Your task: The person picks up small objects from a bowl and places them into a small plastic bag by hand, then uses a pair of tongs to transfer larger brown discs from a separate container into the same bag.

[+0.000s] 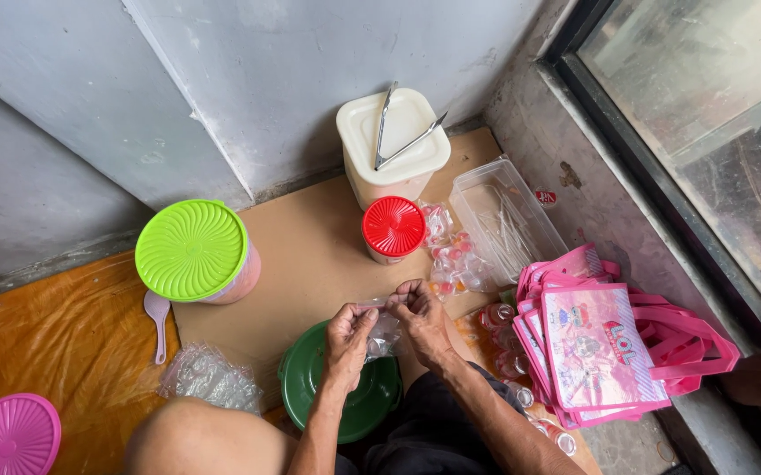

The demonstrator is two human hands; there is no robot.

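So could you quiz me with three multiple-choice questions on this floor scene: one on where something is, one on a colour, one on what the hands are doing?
1. Where do the metal tongs lie?
A. on the cream square tub's lid
B. on the green round lid
C. in the clear box

2. What colour is the small ribbed round lid beside that tub?
A. blue
B. red
C. yellow

3. What are the left hand and right hand doing?
A. resting flat on the floor
B. lifting the tongs
C. pinching a small clear plastic bag together

Answers: 1 A, the tongs rest across the cream lid. 2 B, it is bright red. 3 C, both hands have a grip on the bag's top edge.
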